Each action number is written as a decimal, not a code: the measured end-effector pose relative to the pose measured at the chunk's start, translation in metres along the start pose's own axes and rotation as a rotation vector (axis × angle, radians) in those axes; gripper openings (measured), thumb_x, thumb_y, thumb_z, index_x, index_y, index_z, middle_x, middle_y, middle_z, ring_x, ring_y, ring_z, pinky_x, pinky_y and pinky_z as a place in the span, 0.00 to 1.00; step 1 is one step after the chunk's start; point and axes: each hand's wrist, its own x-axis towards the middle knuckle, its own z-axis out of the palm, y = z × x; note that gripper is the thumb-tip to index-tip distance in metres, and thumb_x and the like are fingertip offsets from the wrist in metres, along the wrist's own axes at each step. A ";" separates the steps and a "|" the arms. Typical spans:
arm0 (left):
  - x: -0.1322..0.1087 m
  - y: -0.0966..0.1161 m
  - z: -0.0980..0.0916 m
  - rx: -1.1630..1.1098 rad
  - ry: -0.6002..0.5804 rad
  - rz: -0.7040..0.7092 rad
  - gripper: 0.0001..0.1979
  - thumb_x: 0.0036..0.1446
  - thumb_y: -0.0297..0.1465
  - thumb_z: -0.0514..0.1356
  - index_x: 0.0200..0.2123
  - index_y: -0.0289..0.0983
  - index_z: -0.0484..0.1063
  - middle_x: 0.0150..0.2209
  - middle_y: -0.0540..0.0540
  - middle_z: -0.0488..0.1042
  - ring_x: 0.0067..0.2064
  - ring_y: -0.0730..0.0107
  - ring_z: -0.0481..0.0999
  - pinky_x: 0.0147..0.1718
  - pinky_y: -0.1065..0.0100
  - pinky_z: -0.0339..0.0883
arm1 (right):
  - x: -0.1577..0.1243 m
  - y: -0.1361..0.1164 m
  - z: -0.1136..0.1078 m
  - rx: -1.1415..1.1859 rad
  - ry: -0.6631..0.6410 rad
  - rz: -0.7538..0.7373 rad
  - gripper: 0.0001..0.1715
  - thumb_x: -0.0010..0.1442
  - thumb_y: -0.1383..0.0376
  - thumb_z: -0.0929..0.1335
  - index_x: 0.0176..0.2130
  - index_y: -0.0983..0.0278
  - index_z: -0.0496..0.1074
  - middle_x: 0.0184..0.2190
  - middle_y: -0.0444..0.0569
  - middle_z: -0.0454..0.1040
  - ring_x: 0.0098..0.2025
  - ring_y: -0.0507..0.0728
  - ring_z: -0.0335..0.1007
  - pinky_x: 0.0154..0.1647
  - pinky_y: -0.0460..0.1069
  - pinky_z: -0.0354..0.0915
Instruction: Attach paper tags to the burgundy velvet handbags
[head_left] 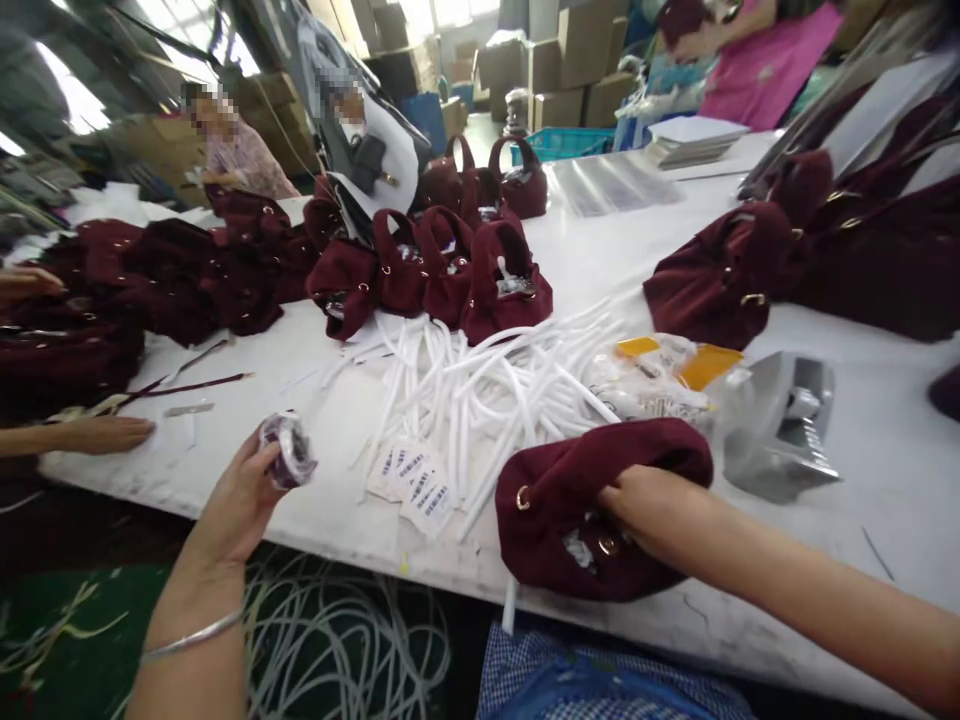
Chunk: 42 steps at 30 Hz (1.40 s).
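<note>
My left hand (244, 490) is raised over the table's near edge, its fingers closed round a small rolled bundle in clear plastic wrap (288, 452) with something maroon inside. At the front edge, a maroon handbag (547, 500) lies tilted, with gold rings and a snap stud. My right hand (637, 505) reaches into the bag's opening beneath the handle; its fingers are hidden inside. A bit of silvery plastic shows in the opening. Between my hands lie several paper tags with barcodes (424, 490) and a heap of white tubes (495, 375).
Finished-looking maroon bags (510, 280) stand behind the tubes, with more at the right (720, 270). A grey tape dispenser (780, 430) sits beside a plastic bag with yellow pieces (667, 370). Another person's hand (105, 435) rests at the left edge. White cords (352, 640) hang below.
</note>
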 end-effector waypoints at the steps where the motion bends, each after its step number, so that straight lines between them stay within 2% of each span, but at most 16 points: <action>1: -0.026 0.010 0.006 -0.075 -0.073 0.014 0.27 0.50 0.40 0.67 0.54 0.43 0.73 0.53 0.46 0.76 0.46 0.64 0.77 0.38 0.68 0.77 | -0.008 0.000 -0.004 -0.022 0.040 -0.038 0.21 0.56 0.78 0.66 0.47 0.67 0.76 0.43 0.57 0.78 0.43 0.63 0.77 0.44 0.54 0.74; 3: -0.078 0.024 0.023 -0.174 -0.193 0.026 0.27 0.52 0.41 0.66 0.56 0.42 0.73 0.56 0.44 0.75 0.53 0.56 0.76 0.43 0.62 0.78 | -0.023 -0.001 -0.011 -0.063 0.136 -0.109 0.28 0.57 0.80 0.64 0.55 0.69 0.73 0.51 0.60 0.76 0.51 0.65 0.75 0.50 0.56 0.73; 5: -0.123 0.030 0.045 -0.227 -0.301 0.033 0.29 0.53 0.42 0.65 0.58 0.42 0.70 0.60 0.43 0.72 0.59 0.49 0.72 0.46 0.58 0.78 | -0.037 -0.005 -0.014 -0.081 0.213 -0.129 0.29 0.59 0.80 0.62 0.58 0.69 0.70 0.53 0.60 0.75 0.52 0.64 0.74 0.51 0.56 0.72; 7: -0.158 0.031 0.069 -0.259 -0.438 0.027 0.32 0.52 0.43 0.65 0.60 0.42 0.69 0.62 0.42 0.70 0.62 0.44 0.69 0.50 0.54 0.76 | -0.046 -0.012 -0.015 -0.085 0.240 -0.106 0.25 0.62 0.77 0.64 0.58 0.69 0.71 0.51 0.59 0.76 0.51 0.64 0.74 0.51 0.57 0.72; 10: -0.195 0.029 0.109 -0.313 -0.706 0.006 0.33 0.53 0.41 0.64 0.62 0.44 0.66 0.63 0.43 0.69 0.63 0.41 0.68 0.53 0.50 0.74 | -0.053 -0.026 -0.015 -0.107 0.267 -0.064 0.23 0.63 0.66 0.70 0.56 0.71 0.72 0.50 0.61 0.76 0.50 0.69 0.73 0.52 0.60 0.70; 13: -0.219 0.024 0.155 -0.357 -0.970 -0.027 0.31 0.55 0.39 0.63 0.63 0.45 0.66 0.62 0.44 0.70 0.62 0.42 0.69 0.56 0.48 0.70 | -0.056 -0.040 -0.016 -0.082 0.304 -0.013 0.29 0.57 0.58 0.75 0.53 0.72 0.74 0.47 0.64 0.76 0.48 0.71 0.73 0.51 0.63 0.69; 15: -0.226 0.019 0.185 -0.358 -1.105 -0.032 0.31 0.54 0.36 0.64 0.62 0.44 0.67 0.61 0.44 0.71 0.63 0.45 0.68 0.60 0.50 0.66 | -0.058 -0.044 -0.014 -0.047 0.325 -0.013 0.24 0.56 0.57 0.76 0.46 0.70 0.77 0.43 0.62 0.77 0.47 0.70 0.73 0.51 0.62 0.68; 17: -0.225 0.013 0.211 -0.344 -1.181 0.009 0.31 0.54 0.35 0.65 0.62 0.42 0.67 0.62 0.42 0.71 0.65 0.46 0.66 0.63 0.52 0.61 | -0.061 -0.045 -0.011 -0.024 0.348 -0.032 0.18 0.57 0.57 0.75 0.42 0.68 0.78 0.42 0.60 0.77 0.48 0.67 0.73 0.53 0.60 0.66; 19: -0.219 0.008 0.228 -0.284 -1.208 0.092 0.33 0.54 0.34 0.66 0.63 0.40 0.67 0.64 0.41 0.68 0.66 0.47 0.63 0.64 0.53 0.58 | -0.065 -0.044 -0.007 -0.017 0.380 -0.035 0.18 0.58 0.58 0.74 0.43 0.68 0.78 0.43 0.60 0.77 0.49 0.67 0.72 0.54 0.59 0.65; 23: -0.203 0.003 0.239 -0.075 -1.192 0.291 0.34 0.55 0.34 0.67 0.64 0.42 0.65 0.66 0.42 0.65 0.67 0.49 0.62 0.65 0.55 0.57 | -0.076 -0.042 -0.001 -0.018 0.431 -0.018 0.24 0.60 0.57 0.73 0.48 0.73 0.75 0.43 0.63 0.77 0.48 0.69 0.72 0.53 0.62 0.65; 27: -0.195 0.003 0.240 0.097 -1.161 0.403 0.36 0.55 0.35 0.68 0.66 0.44 0.63 0.65 0.43 0.67 0.65 0.52 0.67 0.64 0.55 0.59 | -0.089 -0.040 0.004 -0.005 0.463 -0.025 0.34 0.58 0.58 0.75 0.57 0.74 0.69 0.48 0.62 0.75 0.52 0.68 0.70 0.58 0.60 0.63; 32: -0.189 0.004 0.249 0.337 -1.045 0.504 0.37 0.52 0.36 0.70 0.64 0.40 0.65 0.62 0.40 0.70 0.62 0.49 0.69 0.64 0.53 0.59 | -0.108 -0.043 0.011 0.090 0.458 -0.060 0.20 0.59 0.66 0.74 0.52 0.65 0.72 0.49 0.54 0.75 0.53 0.62 0.68 0.57 0.54 0.62; 35: -0.188 0.009 0.251 0.425 -1.098 0.510 0.37 0.52 0.37 0.70 0.64 0.40 0.65 0.62 0.40 0.71 0.62 0.49 0.69 0.63 0.54 0.61 | -0.107 -0.050 0.012 0.137 0.422 0.068 0.20 0.58 0.63 0.75 0.49 0.66 0.73 0.43 0.53 0.76 0.47 0.62 0.70 0.51 0.55 0.64; 38: -0.189 0.017 0.249 0.493 -1.147 0.508 0.37 0.52 0.37 0.70 0.64 0.40 0.65 0.60 0.41 0.72 0.61 0.50 0.70 0.63 0.53 0.62 | -0.097 -0.060 0.010 0.143 0.424 0.190 0.20 0.57 0.60 0.76 0.44 0.70 0.74 0.38 0.57 0.77 0.42 0.66 0.72 0.46 0.58 0.65; 42: -0.187 0.022 0.244 0.505 -1.189 0.455 0.37 0.53 0.37 0.69 0.64 0.41 0.64 0.59 0.41 0.73 0.61 0.52 0.71 0.62 0.53 0.63 | -0.085 -0.066 0.007 0.172 0.427 0.277 0.22 0.54 0.58 0.77 0.41 0.72 0.75 0.35 0.59 0.78 0.39 0.68 0.73 0.44 0.60 0.65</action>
